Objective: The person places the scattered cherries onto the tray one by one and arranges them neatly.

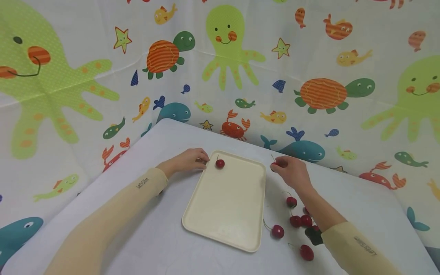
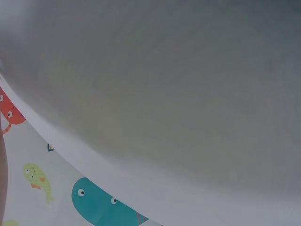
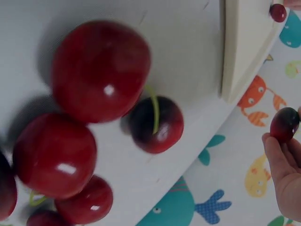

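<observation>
My right hand (image 1: pixel 293 172) pinches a dark red cherry (image 3: pixel 284 125) between thumb and fingers, beyond the far right corner of the tray. The cherry's thin stem points up in the head view. A cream rectangular tray (image 1: pixel 227 202) lies at the middle of the table, with a single cherry (image 1: pixel 220 164) near its far left corner. At the tray's left rim, close to that cherry, my left hand (image 1: pixel 190 159) rests with loosely bent fingertips right at the edge. Its own wrist view shows only blurred white cloth and some wall prints, not the hand.
Several loose cherries (image 1: pixel 277 231) with stems lie right of the tray, some under my right forearm. They loom large in the right wrist view, a big one (image 3: pixel 101 70) among them. A white cloth covers the table (image 1: pixel 151 229). Behind it hangs a sea-animal curtain (image 1: pixel 240 103).
</observation>
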`<state>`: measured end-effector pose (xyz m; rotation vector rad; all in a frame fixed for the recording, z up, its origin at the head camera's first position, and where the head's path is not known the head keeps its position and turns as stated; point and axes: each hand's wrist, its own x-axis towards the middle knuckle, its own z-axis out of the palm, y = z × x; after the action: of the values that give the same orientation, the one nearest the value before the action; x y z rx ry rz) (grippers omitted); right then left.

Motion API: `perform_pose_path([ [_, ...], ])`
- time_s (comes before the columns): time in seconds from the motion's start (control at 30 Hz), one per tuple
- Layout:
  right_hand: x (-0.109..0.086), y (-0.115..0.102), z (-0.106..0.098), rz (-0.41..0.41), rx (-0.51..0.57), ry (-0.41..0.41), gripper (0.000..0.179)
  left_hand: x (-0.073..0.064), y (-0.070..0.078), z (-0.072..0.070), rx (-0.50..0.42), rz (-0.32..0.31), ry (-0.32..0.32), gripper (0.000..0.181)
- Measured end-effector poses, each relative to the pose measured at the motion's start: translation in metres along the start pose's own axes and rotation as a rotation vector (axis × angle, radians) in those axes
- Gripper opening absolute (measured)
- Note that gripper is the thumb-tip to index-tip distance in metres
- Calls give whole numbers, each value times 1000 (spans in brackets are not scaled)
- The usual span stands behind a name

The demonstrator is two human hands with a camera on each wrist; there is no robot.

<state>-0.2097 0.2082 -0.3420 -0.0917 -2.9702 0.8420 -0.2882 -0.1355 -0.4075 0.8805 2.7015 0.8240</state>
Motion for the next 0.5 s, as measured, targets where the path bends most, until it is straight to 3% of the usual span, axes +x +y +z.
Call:
perform_pose_path([
  [0.5,12,-36,35,-23,30,-15,39,2,0,0,1,-19,-5,29],
])
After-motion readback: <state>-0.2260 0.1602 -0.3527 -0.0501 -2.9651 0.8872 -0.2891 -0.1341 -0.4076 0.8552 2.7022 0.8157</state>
